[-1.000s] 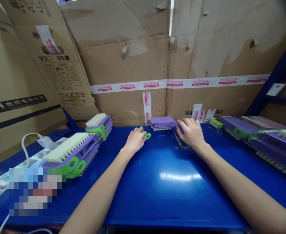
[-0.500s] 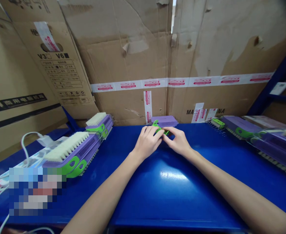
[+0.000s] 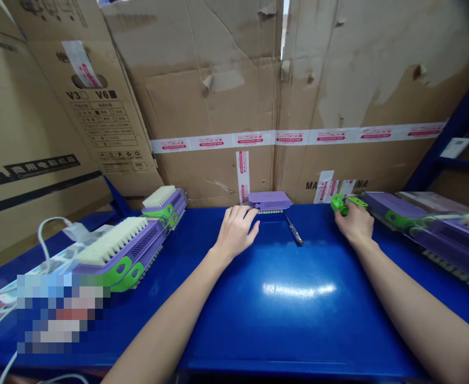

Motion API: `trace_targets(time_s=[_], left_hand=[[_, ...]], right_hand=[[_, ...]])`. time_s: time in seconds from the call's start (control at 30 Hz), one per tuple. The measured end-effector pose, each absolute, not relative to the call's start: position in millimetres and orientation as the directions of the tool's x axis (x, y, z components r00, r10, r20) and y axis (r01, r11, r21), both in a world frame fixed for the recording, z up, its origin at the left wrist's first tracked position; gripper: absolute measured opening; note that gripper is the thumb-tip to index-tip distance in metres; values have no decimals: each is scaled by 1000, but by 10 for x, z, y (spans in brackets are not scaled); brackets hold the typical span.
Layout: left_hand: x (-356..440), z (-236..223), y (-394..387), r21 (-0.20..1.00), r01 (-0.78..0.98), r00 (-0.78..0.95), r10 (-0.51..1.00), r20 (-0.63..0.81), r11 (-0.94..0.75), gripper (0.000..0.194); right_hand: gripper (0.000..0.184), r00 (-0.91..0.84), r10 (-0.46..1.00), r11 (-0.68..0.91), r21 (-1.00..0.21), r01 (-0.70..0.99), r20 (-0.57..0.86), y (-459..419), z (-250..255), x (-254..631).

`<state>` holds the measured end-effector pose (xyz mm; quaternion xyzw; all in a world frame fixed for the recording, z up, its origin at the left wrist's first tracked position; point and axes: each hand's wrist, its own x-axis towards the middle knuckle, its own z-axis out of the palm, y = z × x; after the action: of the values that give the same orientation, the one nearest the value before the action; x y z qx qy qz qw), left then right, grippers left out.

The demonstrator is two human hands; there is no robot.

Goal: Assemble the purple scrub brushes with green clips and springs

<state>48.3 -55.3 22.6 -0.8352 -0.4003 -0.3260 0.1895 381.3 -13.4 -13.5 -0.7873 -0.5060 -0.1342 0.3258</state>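
My left hand rests over the blue table near the back, fingers loosely bent and thumb apart, with nothing seen in it. Close to its fingertips lies a purple brush part with pale bristles beneath, against the cardboard. A small screwdriver with a dark tip end lies on the table between my hands. Over at the back right, my right hand has its fingers closed around a bright green plastic part. Another flat green piece shows just behind that hand, partly covered by it.
Purple and green brushes with cream bristles are stacked on the left, with another stack on the right. White cables run along the left edge. A taped cardboard wall closes off the back of the blue table.
My hands, together at the middle on the green part before, have separated. My right hand has carried it to the right. The screwdriver now shows on the table, and my left hand's fingers have loosened.
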Motion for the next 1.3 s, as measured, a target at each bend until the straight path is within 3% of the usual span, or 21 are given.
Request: trace_targets(time_s=[0.07, 0.23, 0.53, 0.9, 1.3], left_hand=[[479, 217, -546, -60, 797, 467, 551, 692, -601, 28], [489, 194, -539, -91, 800, 485, 551, 679, -593, 27], [495, 189, -546, -100, 803, 500, 571, 651, -588, 28], [502, 172, -541, -95, 799, 515, 594, 618, -594, 28], [508, 181, -534, -106, 798, 522, 594, 612, -593, 28]], right_hand=[[42, 492, 733, -355, -354, 865, 469, -130, -169, 3857], [43, 457, 742, -385, -246, 889, 491, -106, -154, 3858], [38, 471, 758, -390, -265, 882, 452, -49, -170, 3903], [36, 526, 734, -515, -153, 844, 430, 5, -141, 3892], [44, 482, 667, -464, -189, 865, 568, -59, -157, 3834]])
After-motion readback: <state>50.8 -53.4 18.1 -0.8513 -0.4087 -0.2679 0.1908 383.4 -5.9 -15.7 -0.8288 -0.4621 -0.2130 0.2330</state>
